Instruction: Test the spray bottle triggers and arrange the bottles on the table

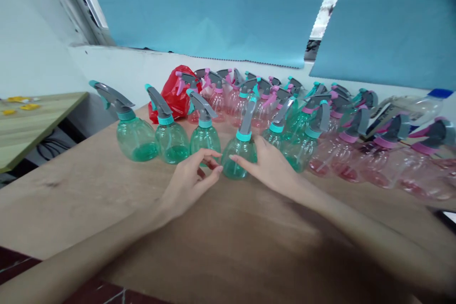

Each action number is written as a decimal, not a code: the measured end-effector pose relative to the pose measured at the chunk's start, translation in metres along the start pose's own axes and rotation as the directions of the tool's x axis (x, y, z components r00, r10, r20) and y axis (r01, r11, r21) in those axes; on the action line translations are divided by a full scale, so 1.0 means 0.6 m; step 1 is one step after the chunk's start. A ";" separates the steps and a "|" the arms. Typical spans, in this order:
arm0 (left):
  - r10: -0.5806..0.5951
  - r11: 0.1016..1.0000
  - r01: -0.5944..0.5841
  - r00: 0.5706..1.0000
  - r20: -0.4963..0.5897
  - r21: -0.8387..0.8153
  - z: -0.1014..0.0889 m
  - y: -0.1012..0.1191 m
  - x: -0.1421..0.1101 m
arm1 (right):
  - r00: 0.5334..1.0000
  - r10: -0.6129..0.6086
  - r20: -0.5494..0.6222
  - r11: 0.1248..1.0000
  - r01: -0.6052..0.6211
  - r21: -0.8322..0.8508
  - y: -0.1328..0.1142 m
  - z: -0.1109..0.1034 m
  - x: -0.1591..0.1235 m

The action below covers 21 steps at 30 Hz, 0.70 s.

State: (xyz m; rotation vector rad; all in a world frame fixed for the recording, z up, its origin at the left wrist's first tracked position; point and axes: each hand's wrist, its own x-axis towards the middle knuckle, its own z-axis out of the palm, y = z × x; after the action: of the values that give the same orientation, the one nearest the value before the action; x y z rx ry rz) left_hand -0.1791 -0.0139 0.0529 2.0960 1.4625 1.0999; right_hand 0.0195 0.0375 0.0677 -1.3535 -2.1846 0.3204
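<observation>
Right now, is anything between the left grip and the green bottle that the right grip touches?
Nothing visible: the left grip is right beside that bottle. Another green bottle stands beyond that grip, not between.

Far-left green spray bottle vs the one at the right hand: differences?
The far-left green spray bottle aims its nozzle left; the green spray bottle at the right hand aims away. The right hand curls around the second; the first stands untouched. Both are translucent green and teal-collared.
</observation>
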 end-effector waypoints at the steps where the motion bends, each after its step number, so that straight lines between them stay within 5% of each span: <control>1: -0.001 1.000 0.001 1.000 0.002 -0.018 0.005 0.000 0.000 | 0.999 -0.028 0.036 0.999 0.027 0.031 0.002 -0.007 -0.010; 9: 0.006 0.997 0.014 0.959 0.283 -0.070 0.053 0.031 -0.015 | 0.927 -0.218 0.307 0.954 0.136 0.266 0.045 -0.092 -0.080; 13: 0.055 0.987 0.006 0.925 0.375 -0.158 0.090 0.066 -0.014 | 0.908 -0.193 0.371 0.958 0.092 0.273 0.070 -0.127 -0.111; 21: 0.160 0.956 -0.038 0.898 0.410 -0.290 0.194 0.127 0.013 | 0.986 -0.104 0.130 0.908 0.040 0.418 0.130 -0.158 -0.162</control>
State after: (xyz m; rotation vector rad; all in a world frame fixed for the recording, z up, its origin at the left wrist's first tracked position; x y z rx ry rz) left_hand -0.0415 -0.0214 0.0329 2.0595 0.9432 0.7514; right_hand 0.1650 -0.0195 0.0779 -1.0360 -2.1186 0.8305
